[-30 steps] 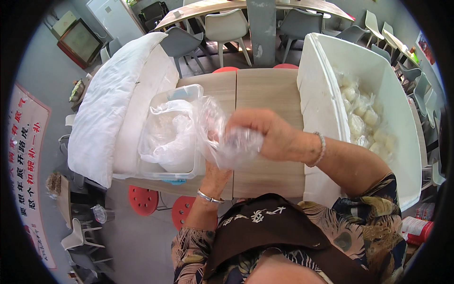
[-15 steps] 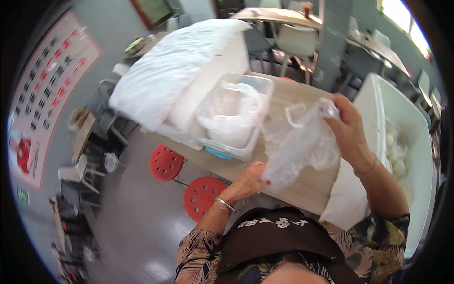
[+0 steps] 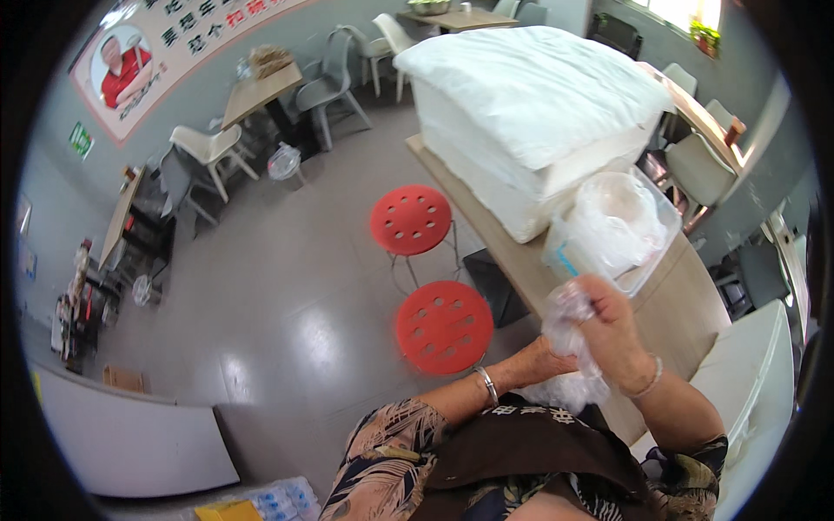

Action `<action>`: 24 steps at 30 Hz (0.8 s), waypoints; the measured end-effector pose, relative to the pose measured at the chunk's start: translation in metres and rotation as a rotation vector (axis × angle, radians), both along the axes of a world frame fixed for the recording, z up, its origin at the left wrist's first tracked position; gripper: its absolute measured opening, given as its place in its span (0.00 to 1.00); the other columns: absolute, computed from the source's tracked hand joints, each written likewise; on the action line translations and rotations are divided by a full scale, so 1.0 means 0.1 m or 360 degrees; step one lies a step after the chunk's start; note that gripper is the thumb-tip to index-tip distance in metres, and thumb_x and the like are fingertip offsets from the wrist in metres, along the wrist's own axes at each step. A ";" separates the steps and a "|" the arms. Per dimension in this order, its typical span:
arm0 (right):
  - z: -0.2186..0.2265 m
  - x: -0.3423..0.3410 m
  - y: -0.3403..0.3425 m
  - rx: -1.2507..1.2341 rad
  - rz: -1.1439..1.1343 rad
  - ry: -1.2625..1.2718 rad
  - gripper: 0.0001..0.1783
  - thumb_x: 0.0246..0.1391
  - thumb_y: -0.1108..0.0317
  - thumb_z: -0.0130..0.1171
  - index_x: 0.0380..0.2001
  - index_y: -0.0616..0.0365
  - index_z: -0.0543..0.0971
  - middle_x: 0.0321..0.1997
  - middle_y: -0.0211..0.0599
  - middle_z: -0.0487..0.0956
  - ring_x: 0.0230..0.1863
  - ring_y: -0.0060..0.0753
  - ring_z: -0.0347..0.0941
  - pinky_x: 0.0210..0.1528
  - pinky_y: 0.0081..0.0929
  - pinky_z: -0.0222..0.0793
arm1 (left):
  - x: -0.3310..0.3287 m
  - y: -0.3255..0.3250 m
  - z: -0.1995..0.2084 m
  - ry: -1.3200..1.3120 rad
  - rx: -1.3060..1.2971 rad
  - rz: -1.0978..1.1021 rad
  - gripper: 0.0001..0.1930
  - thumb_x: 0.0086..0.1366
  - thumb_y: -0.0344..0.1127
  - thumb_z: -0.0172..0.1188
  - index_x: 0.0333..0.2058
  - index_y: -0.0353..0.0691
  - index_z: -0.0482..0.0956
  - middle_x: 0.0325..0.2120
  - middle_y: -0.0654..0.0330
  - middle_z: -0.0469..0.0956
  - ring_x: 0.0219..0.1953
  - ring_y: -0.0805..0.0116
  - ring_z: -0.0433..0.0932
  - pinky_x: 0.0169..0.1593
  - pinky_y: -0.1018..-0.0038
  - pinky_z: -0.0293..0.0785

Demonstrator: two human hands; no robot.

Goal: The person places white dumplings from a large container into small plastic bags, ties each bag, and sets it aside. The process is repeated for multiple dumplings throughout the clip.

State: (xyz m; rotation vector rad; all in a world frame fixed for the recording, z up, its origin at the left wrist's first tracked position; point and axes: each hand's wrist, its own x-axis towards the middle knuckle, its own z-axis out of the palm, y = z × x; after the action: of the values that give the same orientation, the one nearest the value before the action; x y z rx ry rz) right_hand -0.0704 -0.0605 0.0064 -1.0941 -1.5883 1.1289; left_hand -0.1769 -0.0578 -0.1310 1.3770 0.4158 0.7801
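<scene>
A long wooden table [image 3: 686, 304] holds a clear box [image 3: 647, 260]. In front, the right hand [image 3: 618, 334] and left hand [image 3: 543, 360] both grip a thin plastic bag [image 3: 565, 347]. It could rip if pulled hard.

Thin crinkly clear plastic bag [image 3: 569, 347], glossy clear plastic tub [image 3: 618, 233], matt wood-grain table [image 3: 686, 304], glossy red plastic stools [image 3: 444, 326].

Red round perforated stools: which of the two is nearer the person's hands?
The lower red round stool, just left of the left hand; the other red stool stands farther up.
</scene>
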 end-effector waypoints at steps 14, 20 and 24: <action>-0.19 -0.37 0.48 -0.0353 -0.0389 0.0698 0.08 0.58 0.78 0.51 0.40 0.63 0.75 0.39 0.29 0.76 0.40 0.20 0.70 0.46 0.21 0.66 | -1.59 0.01 0.04 0.0010 -0.0597 0.0072 0.18 0.61 0.33 0.63 0.49 0.39 0.72 0.35 0.69 0.75 0.39 0.79 0.73 0.44 0.79 0.71; -0.77 -0.20 0.64 -0.0621 -0.0031 0.0408 0.10 0.58 0.75 0.53 0.43 0.60 0.75 0.39 0.27 0.76 0.40 0.22 0.72 0.47 0.22 0.68 | -2.18 -0.01 -0.01 0.0142 -0.0200 0.0787 0.23 0.59 0.31 0.64 0.53 0.36 0.70 0.43 0.62 0.75 0.49 0.74 0.73 0.52 0.74 0.70; -0.79 -0.35 0.50 -0.0212 0.0186 -0.0801 0.28 0.46 0.77 0.64 0.53 0.62 0.70 0.54 0.40 0.72 0.54 0.33 0.69 0.51 0.29 0.68 | -2.39 -0.05 -0.07 0.0659 -0.0288 0.1022 0.15 0.59 0.32 0.62 0.45 0.38 0.77 0.40 0.59 0.78 0.44 0.66 0.77 0.46 0.69 0.73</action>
State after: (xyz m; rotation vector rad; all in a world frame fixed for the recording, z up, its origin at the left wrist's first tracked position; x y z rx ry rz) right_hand -0.1049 -0.0103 -0.0721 -1.4728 -2.0058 1.1019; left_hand -0.4160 -0.0628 -0.1380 1.2350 1.2657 0.9394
